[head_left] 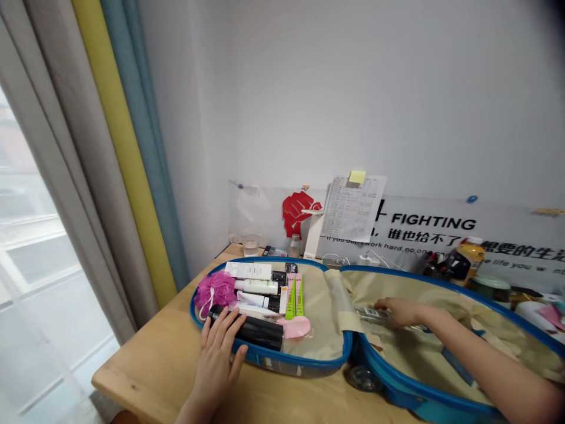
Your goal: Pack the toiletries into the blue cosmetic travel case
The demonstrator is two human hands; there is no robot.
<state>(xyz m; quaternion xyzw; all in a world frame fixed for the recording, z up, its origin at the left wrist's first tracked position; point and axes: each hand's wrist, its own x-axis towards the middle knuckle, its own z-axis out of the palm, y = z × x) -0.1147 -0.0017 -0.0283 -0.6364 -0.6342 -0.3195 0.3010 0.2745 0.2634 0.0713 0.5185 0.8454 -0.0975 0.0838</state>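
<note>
An open blue suitcase lies on the wooden table, its two beige-lined halves side by side. My left hand rests over the near rim of the left half, fingers stretched out on a black cylinder. Around it lie a purple bath puff, a white box, a pale green tube, green and pink sachets and a pink rounded item. Inside the right half, my right hand is closed at the end of a clear plastic package; its contents are unclear.
Behind the suitcase stand a glass, a small jar, a yellow and black bottle and a green lidded container. A suitcase wheel touches the table near the hinge. Curtains hang at the left.
</note>
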